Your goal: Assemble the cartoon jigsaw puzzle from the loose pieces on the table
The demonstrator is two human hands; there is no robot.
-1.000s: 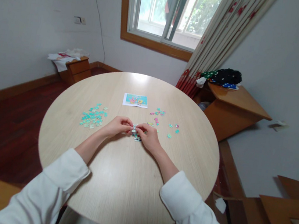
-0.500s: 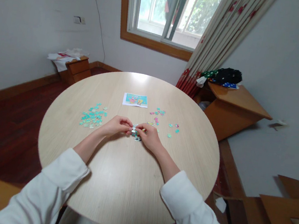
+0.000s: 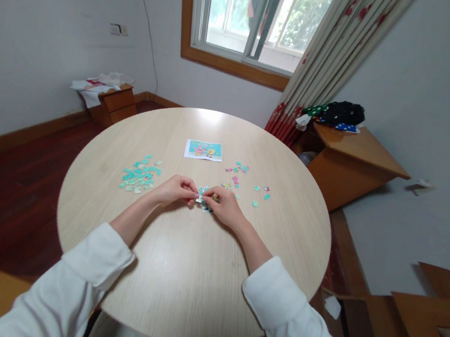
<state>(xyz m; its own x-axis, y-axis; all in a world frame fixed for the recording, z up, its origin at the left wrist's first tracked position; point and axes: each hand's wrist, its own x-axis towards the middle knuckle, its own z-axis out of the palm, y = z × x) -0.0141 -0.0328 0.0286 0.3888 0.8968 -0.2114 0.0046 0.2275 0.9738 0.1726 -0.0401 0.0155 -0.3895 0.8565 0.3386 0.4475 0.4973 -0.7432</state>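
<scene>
My left hand [image 3: 180,190] and my right hand [image 3: 223,204] meet near the middle of the round table [image 3: 187,275]. Between their fingertips is a small pale jigsaw puzzle piece [image 3: 199,199], pinched from both sides. Just beneath and behind the fingers lies a joined patch of puzzle pieces [image 3: 206,209], partly hidden by my right hand. A printed picture [image 3: 204,150] with a pink and a yellow figure on turquoise lies beyond my hands.
A pile of turquoise puzzle pieces [image 3: 139,174] lies left of my hands. Pink and turquoise pieces [image 3: 238,168] and several scattered ones [image 3: 254,203] lie to the right. Beyond the table stand a tilted wooden cabinet [image 3: 347,163] and a curtain [image 3: 323,65].
My fingertips have drawn slightly down toward the table with the pale puzzle piece, which now lies flatter. The piles and the printed picture have not moved.
</scene>
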